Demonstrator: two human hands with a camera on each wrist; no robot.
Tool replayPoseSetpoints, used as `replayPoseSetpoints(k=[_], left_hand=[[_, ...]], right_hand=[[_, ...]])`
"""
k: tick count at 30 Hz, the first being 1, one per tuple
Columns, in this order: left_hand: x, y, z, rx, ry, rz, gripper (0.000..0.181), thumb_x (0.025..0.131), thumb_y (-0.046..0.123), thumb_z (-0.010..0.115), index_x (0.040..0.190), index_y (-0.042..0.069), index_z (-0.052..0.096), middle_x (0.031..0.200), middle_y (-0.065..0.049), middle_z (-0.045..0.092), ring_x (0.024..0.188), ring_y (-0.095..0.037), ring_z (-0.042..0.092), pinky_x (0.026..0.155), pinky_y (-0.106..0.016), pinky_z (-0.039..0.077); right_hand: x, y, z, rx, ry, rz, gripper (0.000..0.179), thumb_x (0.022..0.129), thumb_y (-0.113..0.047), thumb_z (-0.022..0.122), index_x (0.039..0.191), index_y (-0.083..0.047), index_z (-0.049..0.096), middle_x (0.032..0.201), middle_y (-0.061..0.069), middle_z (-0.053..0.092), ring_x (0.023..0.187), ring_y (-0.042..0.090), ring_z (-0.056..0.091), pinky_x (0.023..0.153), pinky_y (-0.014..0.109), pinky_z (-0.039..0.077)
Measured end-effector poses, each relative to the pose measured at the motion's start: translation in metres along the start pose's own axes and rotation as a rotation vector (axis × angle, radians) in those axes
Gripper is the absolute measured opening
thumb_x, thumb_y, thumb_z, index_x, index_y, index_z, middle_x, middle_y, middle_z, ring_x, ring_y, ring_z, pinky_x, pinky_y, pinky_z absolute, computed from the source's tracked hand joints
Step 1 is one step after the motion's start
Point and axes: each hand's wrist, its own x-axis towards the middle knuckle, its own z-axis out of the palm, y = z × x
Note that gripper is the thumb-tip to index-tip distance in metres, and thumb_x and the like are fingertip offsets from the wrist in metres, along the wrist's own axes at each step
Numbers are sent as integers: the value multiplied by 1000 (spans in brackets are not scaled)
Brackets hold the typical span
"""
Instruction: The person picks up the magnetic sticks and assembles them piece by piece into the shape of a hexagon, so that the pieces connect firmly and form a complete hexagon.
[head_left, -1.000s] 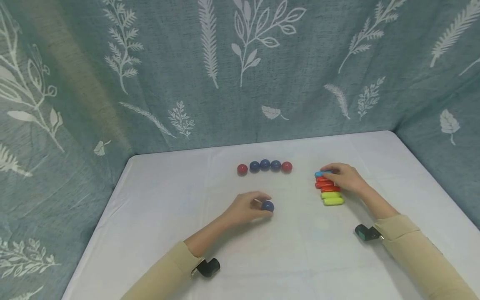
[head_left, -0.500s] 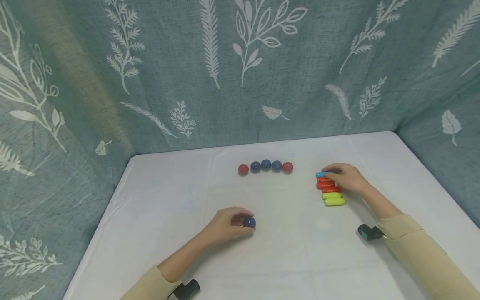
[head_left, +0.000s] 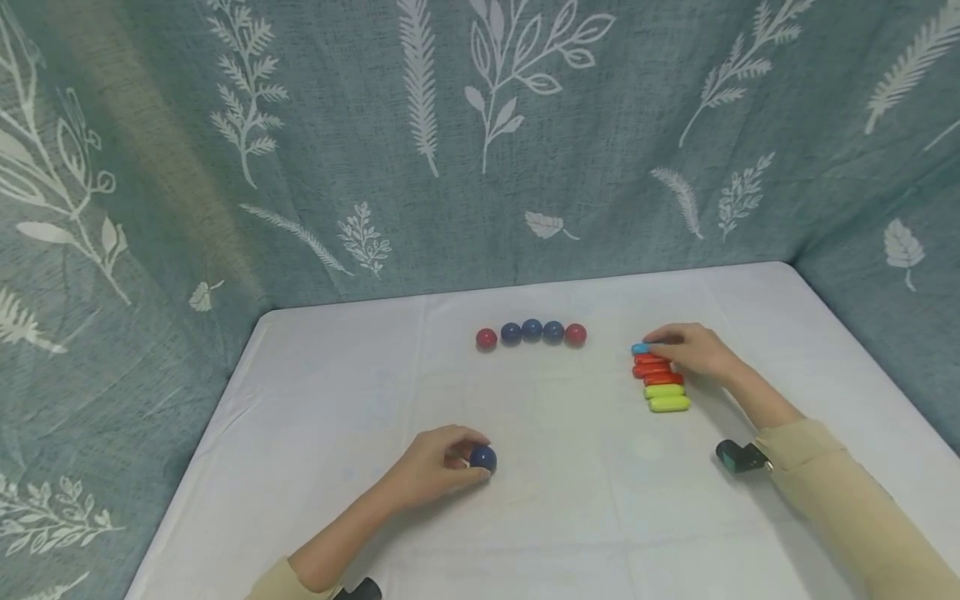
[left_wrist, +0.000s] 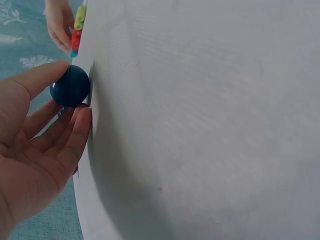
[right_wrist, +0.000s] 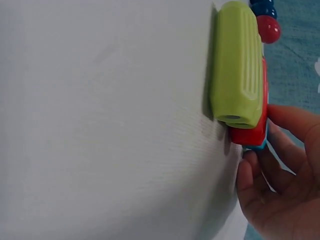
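Observation:
Between thumb and fingers my left hand [head_left: 438,467] pinches a dark blue ball [head_left: 483,458], low over the white cloth at the middle front. The left wrist view shows the same ball [left_wrist: 71,86], thumb on one side and fingertips on the other. At the right, my right hand [head_left: 693,348] grips a light blue plastic rod [head_left: 640,348] at the far end of a row, partly covering it. Nearer in that row lie red rods [head_left: 651,371] and yellow-green rods [head_left: 667,403]. In the right wrist view a yellow-green rod [right_wrist: 235,65] hides most of the others.
Towards the back of the white-covered table [head_left: 360,358] several balls stand in a row: a red ball [head_left: 486,339] at the left end, blue balls [head_left: 532,330] between, another red ball [head_left: 575,335] at the right. A patterned grey-green curtain [head_left: 465,225] hangs behind and at both sides.
My left hand has drawn the blue ball back towards me and to the left, away from the ball row. The right hand stays at the light blue rod with hardly any shift.

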Motion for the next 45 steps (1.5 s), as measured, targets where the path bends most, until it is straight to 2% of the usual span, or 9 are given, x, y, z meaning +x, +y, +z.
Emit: replayPoseSetpoints(k=[5, 15, 23, 28, 31, 39, 45], left_hand=[[-3, -2, 0, -22, -5, -4, 38, 84, 25, 76, 118, 9, 65, 104, 3, 67, 99, -16, 63, 86, -28, 51], [-4, -2, 1, -47, 10, 3, 40, 83, 28, 78, 117, 9, 66, 100, 5, 66, 96, -16, 62, 84, -27, 52], [-6, -2, 3, -56, 25, 0, 39, 83, 27, 77, 116, 9, 66, 101, 3, 66, 95, -16, 62, 84, -25, 51], [-6, -2, 3, -75, 23, 5, 38, 84, 25, 77, 116, 8, 66, 103, 2, 66, 97, -17, 62, 85, -25, 51], [-7, -3, 2, -89, 14, 5, 39, 84, 24, 76, 117, 7, 65, 105, 1, 66, 99, -18, 62, 86, -24, 50], [-8, -3, 3, -89, 13, 2, 39, 85, 25, 76, 118, 7, 65, 107, 0, 66, 100, -18, 62, 87, -26, 50], [-9, -3, 3, -93, 16, -13, 38, 86, 24, 75, 118, 6, 65, 107, -1, 66, 100, -18, 61, 86, -26, 51]], right_hand=[[6, -2, -2, -11, -34, 49, 42, 96, -30, 60, 127, -1, 61, 131, 26, 55, 115, 37, 50, 96, 52, 42], [17, -6, 0, -30, -2, 34, 42, 94, -30, 64, 122, 1, 63, 121, 23, 60, 99, 31, 55, 83, 41, 49], [15, -14, 10, -57, 120, -59, 37, 93, -27, 66, 119, -1, 65, 115, 19, 64, 100, 32, 54, 81, 40, 48], [12, -25, 17, -51, 156, -138, 33, 92, -25, 68, 117, -3, 67, 111, 16, 65, 99, 31, 55, 76, 36, 48], [9, -31, 21, -47, 152, -164, 33, 91, -25, 69, 116, -3, 68, 110, 15, 66, 99, 31, 56, 75, 36, 48], [-4, -45, 31, 27, 117, -192, 34, 90, -30, 71, 116, -9, 69, 111, 10, 66, 106, 31, 59, 86, 46, 49], [-12, -56, 43, 110, 65, -236, 31, 88, -30, 73, 114, -13, 70, 109, 4, 67, 107, 25, 59, 92, 43, 49]])
